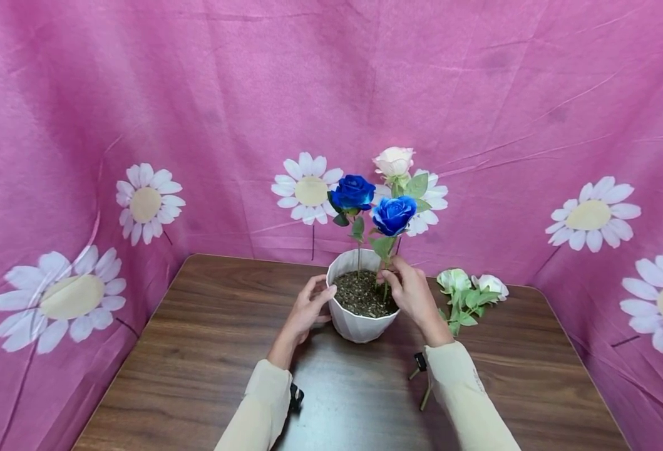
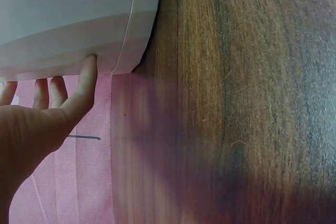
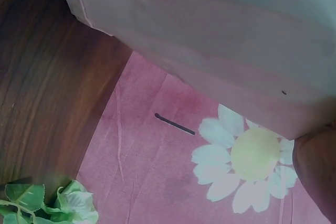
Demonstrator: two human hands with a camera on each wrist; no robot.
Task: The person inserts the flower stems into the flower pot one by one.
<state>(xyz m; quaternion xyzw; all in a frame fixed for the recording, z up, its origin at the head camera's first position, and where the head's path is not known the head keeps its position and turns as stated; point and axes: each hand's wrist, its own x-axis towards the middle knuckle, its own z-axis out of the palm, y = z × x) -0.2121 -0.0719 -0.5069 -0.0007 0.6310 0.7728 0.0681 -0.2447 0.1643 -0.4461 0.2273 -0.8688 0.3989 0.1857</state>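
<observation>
A white faceted flower pot [image 1: 363, 326] filled with dark soil [image 1: 356, 297] stands on the table. In the head view my left hand [image 1: 307, 308] holds the pot's left side, thumb at the rim; the left wrist view shows fingertips against its outer wall. Over the pot's right rim my right hand [image 1: 412, 293] pinches the stem of the nearer blue rose [image 1: 394, 216]. Another blue rose [image 1: 353, 192] stands upright in the soil farther left. Behind them rises a pale pink rose [image 1: 394, 161]; its lower stem is hidden. The right fingertips are outside the right wrist view.
Two whitish-green roses [image 1: 489, 286] lie on the wooden table [image 1: 224, 326] right of the pot, their stems running under the right forearm toward the front. A pink cloth [image 1: 241, 125] printed with large daisies hangs around the table's back and sides.
</observation>
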